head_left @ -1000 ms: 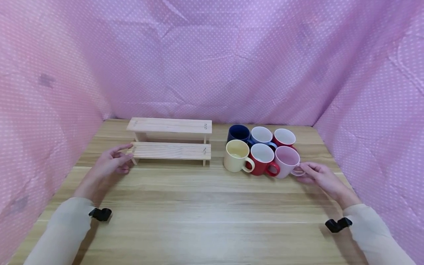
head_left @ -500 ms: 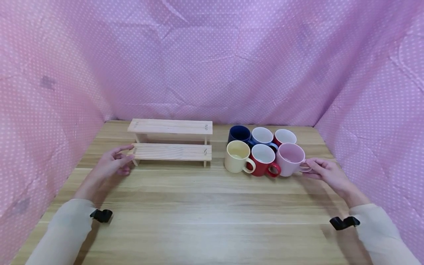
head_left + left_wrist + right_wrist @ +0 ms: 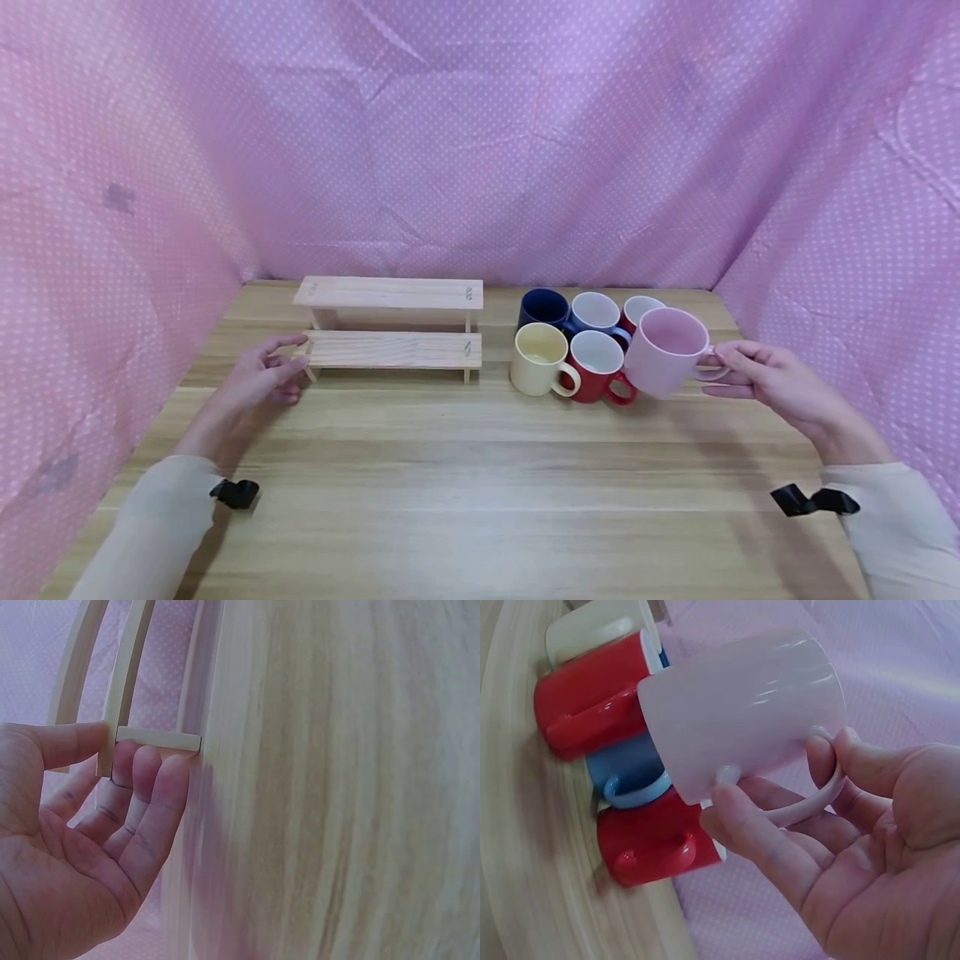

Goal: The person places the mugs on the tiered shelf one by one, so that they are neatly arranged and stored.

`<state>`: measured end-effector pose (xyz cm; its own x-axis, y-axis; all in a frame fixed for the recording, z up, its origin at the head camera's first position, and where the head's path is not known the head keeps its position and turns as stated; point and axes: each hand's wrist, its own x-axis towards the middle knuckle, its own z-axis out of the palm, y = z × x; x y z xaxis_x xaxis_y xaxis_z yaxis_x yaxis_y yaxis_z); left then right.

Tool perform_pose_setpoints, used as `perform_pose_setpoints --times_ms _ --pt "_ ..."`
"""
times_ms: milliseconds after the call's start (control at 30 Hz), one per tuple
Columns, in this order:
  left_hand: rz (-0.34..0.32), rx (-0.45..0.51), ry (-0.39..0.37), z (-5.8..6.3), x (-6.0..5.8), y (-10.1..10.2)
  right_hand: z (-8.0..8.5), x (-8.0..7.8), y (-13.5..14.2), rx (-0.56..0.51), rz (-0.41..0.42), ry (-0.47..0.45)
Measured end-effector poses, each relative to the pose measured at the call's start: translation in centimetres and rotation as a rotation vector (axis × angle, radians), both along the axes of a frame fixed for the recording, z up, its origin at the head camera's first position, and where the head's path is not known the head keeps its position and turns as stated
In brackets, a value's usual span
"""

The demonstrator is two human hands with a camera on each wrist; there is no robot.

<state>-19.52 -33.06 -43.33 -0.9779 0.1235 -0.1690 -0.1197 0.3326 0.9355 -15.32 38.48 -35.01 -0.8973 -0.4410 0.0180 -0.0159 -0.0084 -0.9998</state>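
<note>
My right hand [image 3: 780, 387] holds a pink mug [image 3: 666, 354] by its handle, off the table and slightly tilted, at the front right of the mug group. In the right wrist view, thumb and fingers wrap the handle of the pink mug [image 3: 742, 712]. My left hand [image 3: 258, 375] grips the left end of the lower board of a two-tier wooden shelf [image 3: 393, 350]. The left wrist view shows my left hand [image 3: 97, 840] with its thumb on the board end and other fingers curled beside the shelf's leg [image 3: 157, 739].
Beside the pink mug stand a yellow mug [image 3: 537, 371], a red mug [image 3: 588, 385], a dark blue mug [image 3: 542, 312], a light blue mug [image 3: 595, 312] and another red mug [image 3: 641, 307], partly hidden. Pink dotted cloth [image 3: 480, 150] hangs around the wooden table [image 3: 450, 483].
My right hand has lifted the pink mug off the table, moving it up and to the right, away from the front red mug. My left hand stays at the shelf's end.
</note>
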Motion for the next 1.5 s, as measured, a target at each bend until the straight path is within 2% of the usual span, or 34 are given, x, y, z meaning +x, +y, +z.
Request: perform_pose_setpoints --times_ms 267,533,700,933,1267,1500 --pt "-0.009 -0.003 -0.016 -0.3 0.0 -0.1 1.2 0.4 -0.8 -0.024 0.082 -0.010" --pt "-0.019 -0.009 -0.013 -0.1 0.0 0.0 2.3 0.2 -3.2 -0.170 0.192 -0.059" --pt "-0.020 0.010 -0.017 -0.2 0.0 0.0 2.6 -0.2 -5.1 -0.188 0.181 -0.089" --pt "-0.020 0.016 -0.020 -0.1 0.2 -0.3 2.0 -0.9 -8.1 -0.169 0.144 -0.118" --pt "-0.060 0.080 -0.114 -0.1 -0.4 -0.7 1.0 -1.7 -12.2 -0.161 0.119 -0.164" --pt "-0.060 0.103 -0.113 -0.4 -0.3 -1.0 0.7 -2.3 -14.4 -0.150 0.112 -0.168"
